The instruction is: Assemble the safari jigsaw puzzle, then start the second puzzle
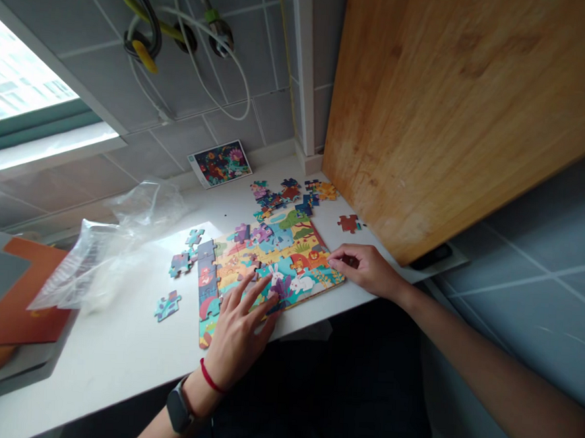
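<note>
A partly assembled animal jigsaw puzzle (280, 258) lies on the white counter (115, 360), with bright scenes of a rabbit and a lion. My left hand (240, 331) rests on its near edge with the fingers spread, touching the pieces and holding nothing I can see. My right hand (368, 270) is at the puzzle's right corner, pinching a dark red puzzle piece (350, 262). Several loose pieces (279, 195) are heaped beyond the puzzle. A red piece (348, 223) lies alone to the right, and a blue piece (168, 306) lies to the left.
A small picture card (220, 164) leans against the tiled wall. A crumpled clear plastic bag (117, 241) and an orange folder (14, 301) lie to the left. A wooden board (452, 110) stands at the right, and cables (185, 34) hang on the wall above.
</note>
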`<action>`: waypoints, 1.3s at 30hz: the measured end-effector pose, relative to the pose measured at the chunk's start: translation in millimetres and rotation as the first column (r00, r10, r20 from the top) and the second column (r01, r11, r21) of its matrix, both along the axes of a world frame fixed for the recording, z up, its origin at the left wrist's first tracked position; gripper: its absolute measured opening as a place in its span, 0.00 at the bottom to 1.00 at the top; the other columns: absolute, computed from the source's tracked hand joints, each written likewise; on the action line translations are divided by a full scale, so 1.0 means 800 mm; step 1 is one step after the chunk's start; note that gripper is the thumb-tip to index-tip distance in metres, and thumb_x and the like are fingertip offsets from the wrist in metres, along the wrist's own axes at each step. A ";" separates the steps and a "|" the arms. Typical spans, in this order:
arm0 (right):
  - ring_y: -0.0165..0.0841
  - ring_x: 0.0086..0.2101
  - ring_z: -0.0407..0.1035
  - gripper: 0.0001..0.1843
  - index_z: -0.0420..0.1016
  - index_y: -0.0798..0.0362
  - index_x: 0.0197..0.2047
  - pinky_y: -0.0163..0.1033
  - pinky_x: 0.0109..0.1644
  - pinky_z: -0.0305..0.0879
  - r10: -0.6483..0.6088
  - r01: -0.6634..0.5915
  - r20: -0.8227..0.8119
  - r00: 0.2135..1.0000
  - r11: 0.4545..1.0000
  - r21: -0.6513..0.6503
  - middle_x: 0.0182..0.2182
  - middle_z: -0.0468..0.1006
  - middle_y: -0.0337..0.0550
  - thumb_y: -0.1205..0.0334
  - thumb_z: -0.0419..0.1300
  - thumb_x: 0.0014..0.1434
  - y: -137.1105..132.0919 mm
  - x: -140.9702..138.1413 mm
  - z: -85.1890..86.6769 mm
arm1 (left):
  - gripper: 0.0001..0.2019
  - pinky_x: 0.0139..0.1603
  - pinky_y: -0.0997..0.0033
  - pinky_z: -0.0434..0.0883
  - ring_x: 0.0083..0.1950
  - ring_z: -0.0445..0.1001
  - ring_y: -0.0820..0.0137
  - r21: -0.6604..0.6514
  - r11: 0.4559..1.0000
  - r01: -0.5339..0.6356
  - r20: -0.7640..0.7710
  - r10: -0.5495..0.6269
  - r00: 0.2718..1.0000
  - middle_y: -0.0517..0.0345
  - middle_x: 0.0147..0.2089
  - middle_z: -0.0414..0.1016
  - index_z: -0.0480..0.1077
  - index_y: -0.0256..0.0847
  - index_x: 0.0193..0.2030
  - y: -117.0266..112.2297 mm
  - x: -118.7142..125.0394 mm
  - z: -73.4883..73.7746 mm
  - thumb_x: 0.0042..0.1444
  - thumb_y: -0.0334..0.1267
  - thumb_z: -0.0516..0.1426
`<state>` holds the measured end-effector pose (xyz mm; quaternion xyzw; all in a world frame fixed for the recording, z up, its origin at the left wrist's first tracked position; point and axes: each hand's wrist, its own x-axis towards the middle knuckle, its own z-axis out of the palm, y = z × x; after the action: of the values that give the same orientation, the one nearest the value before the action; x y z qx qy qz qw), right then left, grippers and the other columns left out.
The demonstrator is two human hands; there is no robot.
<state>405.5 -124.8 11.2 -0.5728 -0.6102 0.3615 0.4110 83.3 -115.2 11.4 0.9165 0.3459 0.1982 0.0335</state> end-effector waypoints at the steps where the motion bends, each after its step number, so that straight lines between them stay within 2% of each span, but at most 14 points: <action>1: 0.36 0.32 0.75 0.14 0.83 0.51 0.37 0.39 0.37 0.69 0.001 -0.001 0.002 1.000 1.000 0.000 0.34 0.85 0.44 0.49 0.64 0.63 0.000 0.000 0.001 | 0.14 0.66 0.35 0.71 0.74 0.62 0.45 -0.010 1.000 0.000 0.003 0.000 1.000 0.51 0.70 0.71 0.76 0.50 0.58 0.000 -0.001 0.000 0.68 0.35 0.60; 4: 0.36 0.32 0.75 0.14 0.83 0.51 0.37 0.39 0.37 0.69 -0.003 0.003 0.006 1.000 1.000 0.002 0.34 0.85 0.44 0.50 0.63 0.63 -0.002 -0.001 0.002 | 0.15 0.67 0.34 0.71 0.77 0.59 0.45 -0.044 0.999 -0.004 0.016 0.005 1.000 0.51 0.73 0.67 0.76 0.51 0.60 0.002 -0.009 -0.002 0.68 0.37 0.59; 8: 0.36 0.33 0.76 0.14 0.84 0.51 0.37 0.39 0.37 0.70 -0.005 0.005 0.009 1.000 1.000 0.012 0.34 0.85 0.44 0.51 0.64 0.63 -0.001 -0.001 0.001 | 0.22 0.68 0.37 0.70 0.78 0.57 0.45 -0.059 0.998 -0.018 0.020 0.019 1.000 0.49 0.76 0.61 0.70 0.53 0.68 0.003 -0.022 -0.006 0.68 0.39 0.60; 11: 0.35 0.33 0.76 0.13 0.84 0.52 0.37 0.38 0.37 0.69 0.002 -0.003 0.019 1.000 1.000 0.015 0.34 0.85 0.44 0.51 0.64 0.63 -0.001 0.000 -0.001 | 0.24 0.68 0.36 0.70 0.78 0.57 0.44 -0.048 0.998 -0.035 0.003 0.035 0.999 0.50 0.76 0.62 0.69 0.53 0.69 0.002 -0.028 -0.009 0.67 0.40 0.61; 15: 0.35 0.34 0.77 0.13 0.84 0.52 0.38 0.37 0.38 0.70 0.002 -0.003 0.039 0.999 1.000 0.028 0.35 0.86 0.43 0.52 0.63 0.64 0.000 0.001 -0.003 | 0.21 0.69 0.35 0.70 0.78 0.55 0.44 -0.034 0.999 -0.040 -0.026 0.039 0.999 0.50 0.75 0.63 0.71 0.53 0.67 0.002 -0.029 -0.012 0.69 0.41 0.60; 22: 0.35 0.33 0.77 0.13 0.84 0.52 0.38 0.37 0.37 0.70 -0.001 -0.001 0.045 0.999 0.999 0.035 0.34 0.86 0.43 0.52 0.63 0.63 0.000 0.001 -0.003 | 0.17 0.67 0.37 0.71 0.78 0.57 0.44 -0.003 1.000 -0.020 -0.079 0.019 0.997 0.49 0.73 0.66 0.74 0.51 0.63 0.006 -0.023 0.001 0.69 0.42 0.59; 26: 0.35 0.33 0.77 0.13 0.84 0.52 0.37 0.37 0.37 0.70 0.007 -0.009 0.042 0.999 0.999 0.043 0.34 0.85 0.43 0.52 0.63 0.64 0.000 0.001 -0.002 | 0.21 0.68 0.39 0.70 0.77 0.58 0.46 -0.019 0.999 0.042 -0.130 -0.044 0.991 0.49 0.75 0.63 0.69 0.51 0.69 0.006 -0.016 0.004 0.70 0.42 0.58; 29: 0.34 0.32 0.76 0.13 0.83 0.52 0.38 0.36 0.37 0.70 0.010 -0.011 0.039 0.999 0.999 0.039 0.34 0.85 0.43 0.53 0.63 0.64 0.000 0.001 -0.003 | 0.24 0.69 0.39 0.70 0.78 0.57 0.47 -0.051 0.995 0.090 -0.154 -0.097 0.983 0.51 0.76 0.62 0.65 0.50 0.73 0.005 -0.014 -0.003 0.72 0.41 0.55; 32: 0.33 0.32 0.75 0.12 0.83 0.52 0.38 0.36 0.37 0.70 0.016 -0.019 0.051 0.999 0.998 0.056 0.35 0.84 0.43 0.53 0.63 0.65 0.000 0.001 -0.006 | 0.24 0.70 0.38 0.69 0.79 0.55 0.47 -0.067 0.994 0.085 -0.151 -0.094 0.984 0.53 0.76 0.62 0.64 0.50 0.73 0.005 -0.014 -0.010 0.73 0.40 0.54; 36: 0.28 0.30 0.72 0.12 0.84 0.51 0.45 0.35 0.36 0.71 0.116 -0.127 0.096 0.989 0.985 0.115 0.46 0.81 0.46 0.54 0.64 0.65 0.000 0.007 -0.007 | 0.23 0.70 0.38 0.69 0.78 0.57 0.48 -0.069 0.996 0.061 -0.110 -0.069 0.992 0.54 0.75 0.65 0.65 0.51 0.72 0.004 -0.014 -0.014 0.72 0.37 0.54; 39: 0.27 0.31 0.72 0.17 0.84 0.47 0.53 0.35 0.39 0.74 0.253 -0.267 0.152 0.955 0.961 0.077 0.52 0.78 0.46 0.53 0.68 0.62 0.000 0.016 -0.004 | 0.22 0.69 0.38 0.70 0.77 0.59 0.49 -0.061 0.997 0.051 -0.056 -0.054 0.997 0.55 0.73 0.68 0.67 0.52 0.71 0.003 -0.011 -0.015 0.72 0.37 0.55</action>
<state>418.1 -125.0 7.8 -0.4911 -0.7244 0.3413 0.3430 74.3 -113.2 -0.7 0.9292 0.3282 0.1602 0.0558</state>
